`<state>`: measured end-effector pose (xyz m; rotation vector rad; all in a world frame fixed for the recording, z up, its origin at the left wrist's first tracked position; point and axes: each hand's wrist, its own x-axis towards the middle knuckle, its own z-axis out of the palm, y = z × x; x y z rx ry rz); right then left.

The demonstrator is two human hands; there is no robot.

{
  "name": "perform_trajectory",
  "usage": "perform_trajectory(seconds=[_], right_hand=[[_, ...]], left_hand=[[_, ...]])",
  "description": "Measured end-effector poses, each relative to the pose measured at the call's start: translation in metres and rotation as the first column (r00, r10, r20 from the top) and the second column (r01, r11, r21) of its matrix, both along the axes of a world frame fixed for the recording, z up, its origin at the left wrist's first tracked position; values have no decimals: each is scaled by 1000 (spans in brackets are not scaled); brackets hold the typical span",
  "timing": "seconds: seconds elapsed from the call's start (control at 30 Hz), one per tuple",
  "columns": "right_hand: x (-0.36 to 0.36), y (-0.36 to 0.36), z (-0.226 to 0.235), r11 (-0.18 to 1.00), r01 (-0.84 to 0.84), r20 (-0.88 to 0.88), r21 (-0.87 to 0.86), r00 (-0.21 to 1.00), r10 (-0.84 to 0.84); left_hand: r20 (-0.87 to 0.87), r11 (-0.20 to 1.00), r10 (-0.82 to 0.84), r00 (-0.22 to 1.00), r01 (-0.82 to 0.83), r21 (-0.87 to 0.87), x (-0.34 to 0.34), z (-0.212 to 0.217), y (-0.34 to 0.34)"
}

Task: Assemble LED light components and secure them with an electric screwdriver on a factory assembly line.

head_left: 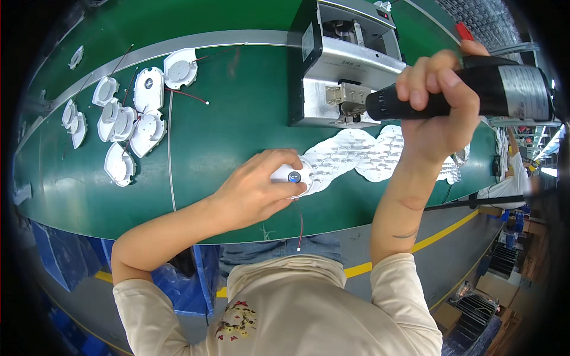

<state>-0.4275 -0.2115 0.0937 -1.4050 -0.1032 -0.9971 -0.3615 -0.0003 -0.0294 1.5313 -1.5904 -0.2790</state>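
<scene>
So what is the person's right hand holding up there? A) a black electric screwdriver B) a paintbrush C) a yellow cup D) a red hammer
A: the right hand is wrapped around a black electric screwdriver, its tip pointing at the grey metal machine on the green table, while the left hand rests on a small round white part.

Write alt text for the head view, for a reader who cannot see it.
A person's right hand holds a black electric screwdriver with its tip at a grey metal screw feeder box, while the left hand presses a round white plastic lamp housing onto a green conveyor belt. More white housings with red wires lie to the left.
</scene>
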Motion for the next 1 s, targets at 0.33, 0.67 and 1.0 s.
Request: perform_trajectory(seconds=[0.33,0.67,1.0], right_hand=[[-16,12,-13,974,-209,46,86,978,205],[-48,70,-33,967,-253,-148,39,955,256],[-52,71,-34,934,-356,-183,-38,921,343]], left_hand=[[-21,999,23,1000,-23,-25,-2,-1,2],[-1,997,44,999,-44,-69,-1,-3,1],[6,996,58,998,-57,-69,-5,-3,1]])
